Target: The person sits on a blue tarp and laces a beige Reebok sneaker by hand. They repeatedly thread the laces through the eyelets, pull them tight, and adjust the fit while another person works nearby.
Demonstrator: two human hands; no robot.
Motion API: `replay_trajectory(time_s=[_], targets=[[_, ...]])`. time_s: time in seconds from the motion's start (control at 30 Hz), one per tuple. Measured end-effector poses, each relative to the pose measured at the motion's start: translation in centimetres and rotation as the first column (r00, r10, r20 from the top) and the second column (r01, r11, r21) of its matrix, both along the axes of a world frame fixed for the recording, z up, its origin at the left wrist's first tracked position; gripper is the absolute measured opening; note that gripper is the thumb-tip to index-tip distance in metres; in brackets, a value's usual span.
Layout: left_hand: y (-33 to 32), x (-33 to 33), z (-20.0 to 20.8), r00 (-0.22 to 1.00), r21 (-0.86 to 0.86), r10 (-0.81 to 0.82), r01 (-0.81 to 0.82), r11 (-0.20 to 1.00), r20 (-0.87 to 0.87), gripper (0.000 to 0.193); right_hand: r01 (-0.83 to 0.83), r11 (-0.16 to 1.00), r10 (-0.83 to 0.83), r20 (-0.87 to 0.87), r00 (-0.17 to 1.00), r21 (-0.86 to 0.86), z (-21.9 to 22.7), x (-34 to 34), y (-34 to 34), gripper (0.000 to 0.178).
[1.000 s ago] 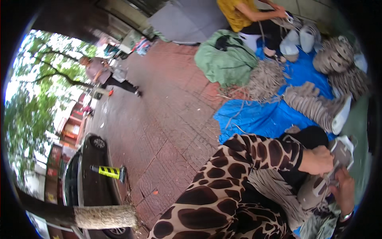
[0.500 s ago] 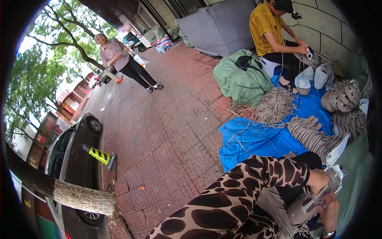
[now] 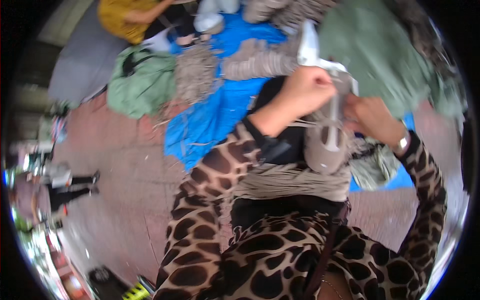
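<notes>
A grey shoe [image 3: 325,152] with a pale tongue lies over my lap, its rounded toe toward me. My right hand [image 3: 372,117] is closed on the shoe's right side, fingers partly hidden behind it. Over the upper left part of the shoe, my left hand [image 3: 307,90] is curled into a fist or pinch; motion blur hides what it holds, if anything. A thin pale lace [image 3: 300,123] runs to the shoe below that hand. Across my lap lies a thick bundle of grey-beige laces [image 3: 295,182].
Beyond my left arm, a row of stacked grey shoe parts [image 3: 257,62] and a heap of laces [image 3: 196,72] lie on a blue sheet [image 3: 200,122]. A green sack [image 3: 140,85] sits farther left. A seated co-worker [image 3: 132,20] is at the far left; another person [image 3: 37,195] stands on the pavement.
The view has swung right and down onto my lap. Both forearms now show, and my left hand has come into sight over the shoe.
</notes>
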State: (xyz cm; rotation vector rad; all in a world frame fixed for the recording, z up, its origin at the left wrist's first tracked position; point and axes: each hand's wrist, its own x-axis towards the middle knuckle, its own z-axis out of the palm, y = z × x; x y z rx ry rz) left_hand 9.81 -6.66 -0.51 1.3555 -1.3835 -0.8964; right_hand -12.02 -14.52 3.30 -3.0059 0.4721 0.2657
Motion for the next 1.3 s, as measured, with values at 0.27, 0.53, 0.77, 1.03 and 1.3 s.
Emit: replay_trajectory(time_s=[0.27,0.53,0.77,1.03,1.3], targets=[[-0.9,1.4,1.1,0.979,0.199,-0.161,0.183,0.963,-0.124,0.007,0.215,0.838,-0.293,0.081,0.953,0.502,-1.4,0.5,-0.9,0.014],[-2.5,1.2,-0.4,0.963,0.159,-0.246,0.262,0.952,-0.111,0.007,0.592,0.735,-0.462,-0.395,0.794,0.331,-4.1,1.6,-1.6,0.023],[-2.9,1.6,-1.6,0.947,0.132,-0.248,0.277,0.952,-0.202,0.006,0.496,0.846,-0.522,0.12,0.844,0.195,-3.4,0.5,2.4,0.015],[-3.4,1.6,-2.4,0.928,0.193,-0.239,0.3,0.934,-0.286,0.006,0.279,0.772,-0.534,0.346,0.771,0.571,-3.7,-0.6,2.3,0.002],[-4.1,2.2,0.7,0.931,-0.037,-0.156,0.152,0.988,-0.33,0.004,0.132,0.193,-0.89,0.116,0.442,0.972,3.3,6.2,-4.1,0.014]])
